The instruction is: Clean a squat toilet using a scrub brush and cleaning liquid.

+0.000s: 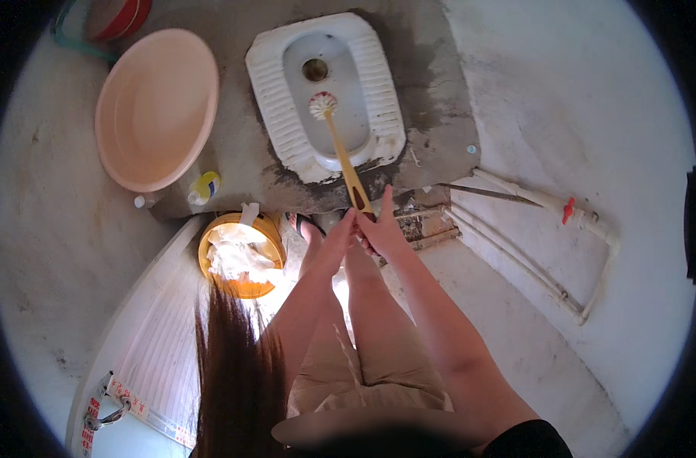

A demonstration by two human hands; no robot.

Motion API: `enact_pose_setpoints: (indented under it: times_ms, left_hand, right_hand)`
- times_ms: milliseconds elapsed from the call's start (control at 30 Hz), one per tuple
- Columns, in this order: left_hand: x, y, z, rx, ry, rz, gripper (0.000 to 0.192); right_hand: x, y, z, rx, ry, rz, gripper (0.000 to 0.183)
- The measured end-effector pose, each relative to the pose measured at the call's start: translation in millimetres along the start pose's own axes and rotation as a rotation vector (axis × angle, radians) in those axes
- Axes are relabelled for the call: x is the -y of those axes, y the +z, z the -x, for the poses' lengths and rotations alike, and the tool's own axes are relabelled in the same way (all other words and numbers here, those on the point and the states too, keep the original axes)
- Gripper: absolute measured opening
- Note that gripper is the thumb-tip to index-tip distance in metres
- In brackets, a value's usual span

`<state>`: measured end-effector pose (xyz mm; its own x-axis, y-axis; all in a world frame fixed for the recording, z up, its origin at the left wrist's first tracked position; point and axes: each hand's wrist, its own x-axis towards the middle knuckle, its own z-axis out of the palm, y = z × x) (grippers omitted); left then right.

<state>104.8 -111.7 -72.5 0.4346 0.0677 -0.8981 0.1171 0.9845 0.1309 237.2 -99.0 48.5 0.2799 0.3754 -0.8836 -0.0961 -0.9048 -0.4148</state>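
Both of my hands meet at the lower end of a toilet brush [343, 154] with a yellow handle. My right hand [385, 231] wraps the grip, its index finger pointing out along the handle. My left hand [342, 232] is up against the right one at the handle's end; whether its fingers close on the brush is hidden. The brush's round head, white and red bristles, is over the basin of a white ceramic squat toilet [385, 109], just below the drain hole [315, 70]. Whether the bristles touch the ceramic cannot be told.
A large pink plastic basin [159, 109] stands at the left, with a yellow bottle [204, 188] beside it. A yellow bucket [276, 240] holding white, crumpled material is near my feet. Pipes with a red valve [568, 210] run along the right wall. A door [153, 343] is at lower left.
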Motion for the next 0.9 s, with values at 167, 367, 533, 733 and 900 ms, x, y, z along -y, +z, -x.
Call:
enact_pose_setpoints:
  times_ms: [167, 367, 533, 733, 900]
  left_hand:
    - [-32.2, 61.9, 43.5, 0.130, 0.128, 0.102, 0.041]
    - [-54.5, 49.6, 66.7, 0.319, 0.065, 0.255, 0.036]
    - [-65.8, 63.2, 80.0, 0.164, 0.013, 0.303, 0.031]
    - [-65.2, 73.8, 87.0, 0.165, -0.032, 0.199, 0.036]
    - [-64.0, 86.3, 89.9, 0.147, -0.035, 0.229, 0.036]
  right_hand:
    - [-11.9, -43.5, 25.2, 0.031, -0.200, 0.078, 0.107]
    - [16.1, -161.2, 70.5, -0.201, -0.382, 0.589, 0.065]
    - [-29.6, -345.7, 68.9, -1.072, -0.600, 1.221, 0.052]
    - [-55.2, -449.0, 59.2, -1.287, -0.413, 1.665, 0.046]
    - [-56.3, -461.2, 41.4, -1.283, -0.428, 1.669, 0.043]
